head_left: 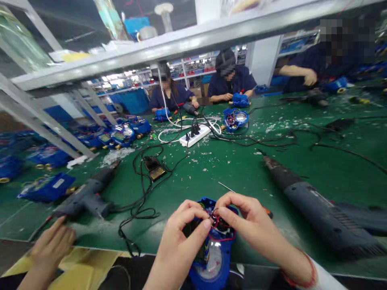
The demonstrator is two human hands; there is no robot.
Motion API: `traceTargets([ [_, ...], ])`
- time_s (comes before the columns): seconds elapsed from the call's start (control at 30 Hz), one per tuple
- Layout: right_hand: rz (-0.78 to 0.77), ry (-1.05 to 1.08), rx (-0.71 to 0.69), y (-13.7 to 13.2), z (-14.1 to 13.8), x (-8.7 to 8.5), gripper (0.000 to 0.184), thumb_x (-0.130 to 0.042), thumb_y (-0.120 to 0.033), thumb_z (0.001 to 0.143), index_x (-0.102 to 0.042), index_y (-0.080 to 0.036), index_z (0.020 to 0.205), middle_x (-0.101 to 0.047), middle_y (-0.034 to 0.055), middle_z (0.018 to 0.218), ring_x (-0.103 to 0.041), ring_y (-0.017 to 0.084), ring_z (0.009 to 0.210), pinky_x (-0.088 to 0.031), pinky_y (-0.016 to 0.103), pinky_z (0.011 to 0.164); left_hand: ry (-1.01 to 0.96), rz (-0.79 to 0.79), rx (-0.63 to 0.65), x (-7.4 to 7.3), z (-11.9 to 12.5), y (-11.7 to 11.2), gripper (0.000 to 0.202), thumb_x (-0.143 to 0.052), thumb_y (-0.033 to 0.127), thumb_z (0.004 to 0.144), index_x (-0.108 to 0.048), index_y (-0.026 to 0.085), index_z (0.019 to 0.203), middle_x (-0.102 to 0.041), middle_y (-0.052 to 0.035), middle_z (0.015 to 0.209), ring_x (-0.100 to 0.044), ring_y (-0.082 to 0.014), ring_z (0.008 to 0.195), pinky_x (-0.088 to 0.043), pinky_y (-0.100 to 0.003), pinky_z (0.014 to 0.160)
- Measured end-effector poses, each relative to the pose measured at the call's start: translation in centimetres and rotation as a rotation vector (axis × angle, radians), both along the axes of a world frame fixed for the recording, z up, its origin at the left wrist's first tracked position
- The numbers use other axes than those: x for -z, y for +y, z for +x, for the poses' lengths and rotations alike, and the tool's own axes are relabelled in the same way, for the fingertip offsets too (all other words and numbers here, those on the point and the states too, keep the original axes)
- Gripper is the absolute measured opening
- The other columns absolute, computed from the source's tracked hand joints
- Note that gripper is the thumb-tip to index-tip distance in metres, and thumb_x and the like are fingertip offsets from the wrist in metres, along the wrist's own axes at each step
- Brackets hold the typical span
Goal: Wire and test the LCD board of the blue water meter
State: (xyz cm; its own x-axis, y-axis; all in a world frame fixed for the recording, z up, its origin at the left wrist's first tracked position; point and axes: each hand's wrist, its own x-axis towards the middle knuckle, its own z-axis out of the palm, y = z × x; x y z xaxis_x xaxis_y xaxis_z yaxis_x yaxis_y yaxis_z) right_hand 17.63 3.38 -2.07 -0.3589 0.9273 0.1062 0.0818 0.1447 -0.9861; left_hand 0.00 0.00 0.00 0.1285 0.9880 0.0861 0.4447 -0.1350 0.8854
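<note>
A blue plastic meter housing (213, 257) with red and black wires inside lies at the near edge of the green table (217, 169), between my hands. My left hand (184, 229) is closed, its fingertips pinching the wires at the top of the housing. My right hand (244, 219) is closed too, thumb and forefinger pinched on the same red wires (218, 222). The hands almost touch over the housing's open top.
A grey heat gun (317, 209) lies to my right, a grey power screwdriver (87, 197) to my left near another person's hand (51, 245). A soldering stand (155, 168), black cables and a white power strip (195, 135) lie mid-table. Several blue housings lie at left; three people sit opposite.
</note>
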Motion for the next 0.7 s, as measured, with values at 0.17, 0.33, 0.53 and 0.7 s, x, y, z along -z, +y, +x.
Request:
traceTargets([
  [0.17,-0.151,0.151,-0.029,-0.4,0.5,0.0,0.032,-0.059,-0.042,0.086,-0.060,-0.013,0.072,-0.057,0.0016,0.070,-0.048,0.012,0.067,-0.036,0.023,0.062,0.354,0.250,-0.108,0.2,0.7,-1.0,0.019,-0.061,0.020,0.083,-0.066,0.031,0.097,-0.067,0.0003,0.101,-0.060,-0.0235,0.100,-0.031,-0.041,0.090],
  [0.33,-0.271,0.267,-0.013,-1.0,0.4,-0.2,0.034,-0.064,-0.044,0.082,-0.059,-0.013,0.070,-0.054,-0.0001,0.066,-0.043,0.009,0.063,-0.034,0.021,0.059,0.477,0.475,-0.108,-0.7,2.0,-0.8,0.020,-0.060,0.012,0.086,-0.064,0.030,0.094,-0.071,0.0059,0.083,-0.062,-0.0178,0.082,-0.022,-0.041,0.092],
  [0.53,-0.386,0.370,0.016,-1.7,0.0,-0.3,0.031,-0.068,-0.040,0.080,-0.059,-0.013,0.068,-0.055,0.0000,0.066,-0.046,0.009,0.065,-0.037,0.020,0.063,0.515,0.544,-0.049,-1.1,2.0,-0.5,0.016,-0.061,0.012,0.086,-0.065,0.028,0.084,-0.069,0.0058,0.076,-0.059,-0.0167,0.076,-0.025,-0.038,0.083],
  [0.7,-0.398,0.402,0.021,-1.8,0.2,-0.1,0.032,-0.069,-0.041,0.079,-0.058,-0.013,0.068,-0.054,-0.0001,0.067,-0.046,0.009,0.066,-0.037,0.020,0.063,0.478,0.409,-0.030,-1.1,1.7,-0.6,0.014,-0.061,0.014,0.085,-0.064,0.026,0.078,-0.069,0.0050,0.078,-0.059,-0.0182,0.080,-0.026,-0.038,0.080],
])
